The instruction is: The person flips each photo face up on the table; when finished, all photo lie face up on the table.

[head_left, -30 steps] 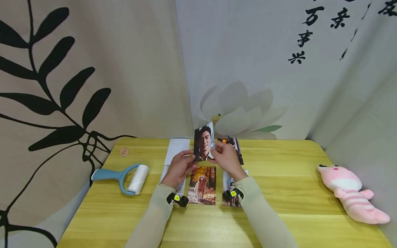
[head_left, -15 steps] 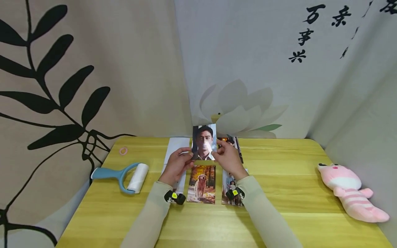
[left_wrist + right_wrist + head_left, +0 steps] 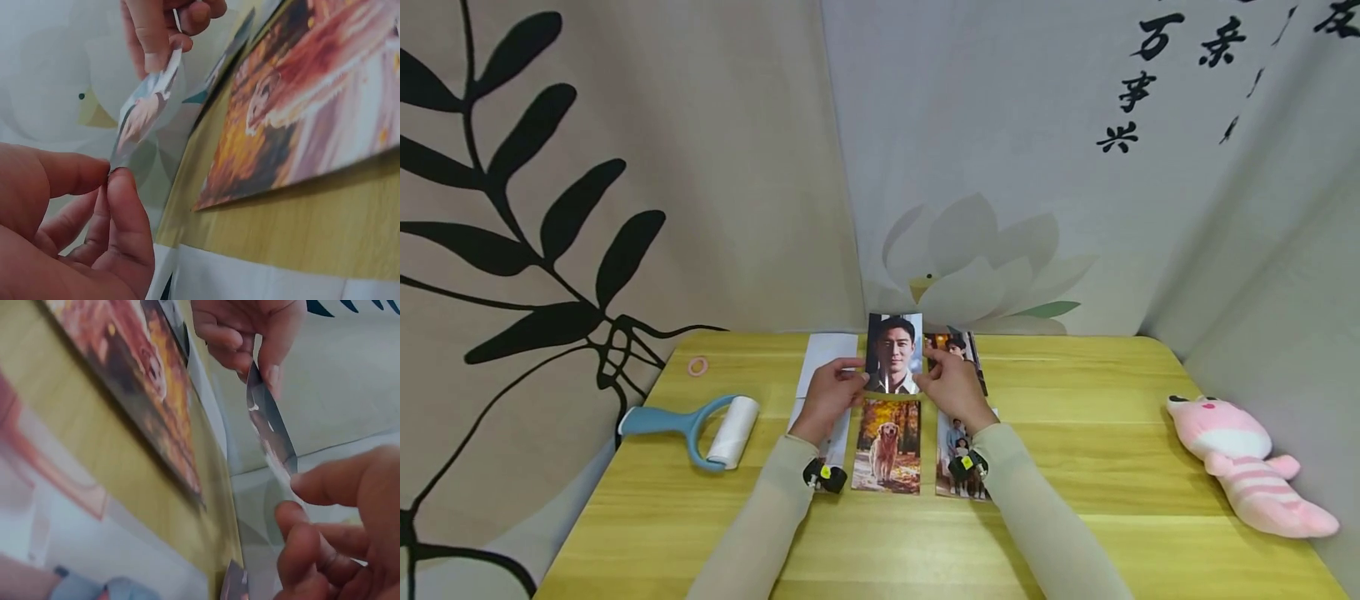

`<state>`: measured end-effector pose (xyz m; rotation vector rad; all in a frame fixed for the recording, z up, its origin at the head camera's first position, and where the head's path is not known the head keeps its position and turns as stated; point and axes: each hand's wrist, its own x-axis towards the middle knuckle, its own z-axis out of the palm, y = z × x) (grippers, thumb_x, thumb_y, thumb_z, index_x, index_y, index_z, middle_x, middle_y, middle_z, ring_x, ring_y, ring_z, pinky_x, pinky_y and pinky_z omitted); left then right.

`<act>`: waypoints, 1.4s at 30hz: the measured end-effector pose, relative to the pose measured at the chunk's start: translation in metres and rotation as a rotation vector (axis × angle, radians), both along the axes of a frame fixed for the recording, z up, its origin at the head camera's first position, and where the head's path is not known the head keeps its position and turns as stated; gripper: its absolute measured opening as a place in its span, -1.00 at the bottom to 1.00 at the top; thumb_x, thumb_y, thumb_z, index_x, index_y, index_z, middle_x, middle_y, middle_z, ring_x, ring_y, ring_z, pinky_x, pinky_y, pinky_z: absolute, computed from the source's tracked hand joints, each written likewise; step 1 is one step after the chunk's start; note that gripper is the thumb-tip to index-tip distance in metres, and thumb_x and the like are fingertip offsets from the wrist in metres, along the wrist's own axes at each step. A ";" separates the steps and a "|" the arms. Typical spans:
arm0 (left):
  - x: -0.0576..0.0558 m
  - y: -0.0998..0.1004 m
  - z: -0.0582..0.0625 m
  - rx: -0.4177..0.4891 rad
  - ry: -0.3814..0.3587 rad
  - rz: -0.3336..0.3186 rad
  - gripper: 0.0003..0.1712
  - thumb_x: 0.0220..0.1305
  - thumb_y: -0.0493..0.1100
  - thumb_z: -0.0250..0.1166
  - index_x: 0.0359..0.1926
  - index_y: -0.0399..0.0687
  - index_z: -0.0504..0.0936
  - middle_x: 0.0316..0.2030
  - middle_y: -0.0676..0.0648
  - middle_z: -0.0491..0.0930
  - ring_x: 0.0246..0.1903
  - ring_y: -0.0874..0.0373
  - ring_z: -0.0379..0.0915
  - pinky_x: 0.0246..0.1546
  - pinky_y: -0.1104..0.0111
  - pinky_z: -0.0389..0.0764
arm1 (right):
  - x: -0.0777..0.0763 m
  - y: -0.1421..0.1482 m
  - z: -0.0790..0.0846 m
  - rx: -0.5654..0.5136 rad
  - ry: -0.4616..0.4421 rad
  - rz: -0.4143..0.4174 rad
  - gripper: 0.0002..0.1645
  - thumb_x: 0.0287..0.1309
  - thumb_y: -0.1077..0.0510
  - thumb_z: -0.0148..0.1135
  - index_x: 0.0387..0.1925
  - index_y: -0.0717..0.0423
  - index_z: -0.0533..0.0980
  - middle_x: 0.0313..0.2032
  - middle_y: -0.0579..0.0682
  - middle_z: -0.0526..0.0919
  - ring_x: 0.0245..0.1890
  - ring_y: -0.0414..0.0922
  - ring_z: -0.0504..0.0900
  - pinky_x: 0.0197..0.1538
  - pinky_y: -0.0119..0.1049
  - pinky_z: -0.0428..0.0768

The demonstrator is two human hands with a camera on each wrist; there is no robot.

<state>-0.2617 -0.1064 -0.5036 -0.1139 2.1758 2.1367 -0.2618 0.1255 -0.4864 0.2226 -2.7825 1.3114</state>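
Observation:
A portrait photo (image 3: 894,354) of a person is held up near the table's back edge. My left hand (image 3: 830,398) pinches its left edge between thumb and fingers, and my right hand (image 3: 957,385) pinches the right edge. In both wrist views the photo (image 3: 145,112) is seen almost edge-on and slightly bent, with a hand at either end. Just in front of it lies a dog photo (image 3: 887,447). A group photo (image 3: 955,433) lies beneath my right wrist, and another photo (image 3: 977,367) sits behind that hand, partly covered.
White-looking cards (image 3: 823,354) lie to the left, partly under my left hand. Farther left are a blue-handled lint roller (image 3: 696,429) and a small pink ring (image 3: 697,367). A pink plush toy (image 3: 1247,467) rests at the right. A printed curtain (image 3: 985,167) hangs behind the table (image 3: 1075,533).
The portrait photo was tilted a second ago; it turned to face me squarely, then came down a little. Both hands kept their pinch on its edges.

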 end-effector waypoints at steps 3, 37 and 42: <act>0.000 0.001 -0.001 -0.093 0.019 -0.002 -0.61 0.41 -0.32 0.35 0.23 -0.21 0.67 -0.28 -0.09 0.62 -0.48 0.11 0.42 -0.44 0.33 0.47 | -0.004 0.002 -0.005 0.037 -0.026 0.019 -0.34 0.27 0.16 0.35 0.41 0.10 0.53 -0.63 -0.17 0.51 -0.71 -0.21 0.33 -0.53 -0.30 0.33; -0.001 0.009 0.003 -0.677 0.074 -0.010 -0.57 0.35 -0.15 0.43 0.21 -0.16 0.74 0.03 -0.17 0.80 -0.13 -0.02 0.73 -0.34 0.28 0.57 | -0.011 -0.004 -0.018 0.143 -0.033 -0.018 -0.60 0.34 0.16 0.38 0.16 0.18 0.70 -0.56 -0.13 0.62 -0.65 -0.20 0.42 -0.35 -0.27 0.47; 0.000 0.009 0.005 -0.669 0.050 -0.007 -0.57 0.37 -0.10 0.43 0.20 -0.15 0.74 0.06 -0.19 0.79 -0.04 -0.09 0.74 -0.21 0.17 0.69 | -0.008 -0.004 -0.015 0.167 -0.011 -0.024 -0.60 0.32 0.13 0.41 0.14 0.19 0.71 -0.43 -0.10 0.73 -0.56 -0.19 0.52 -0.23 -0.19 0.58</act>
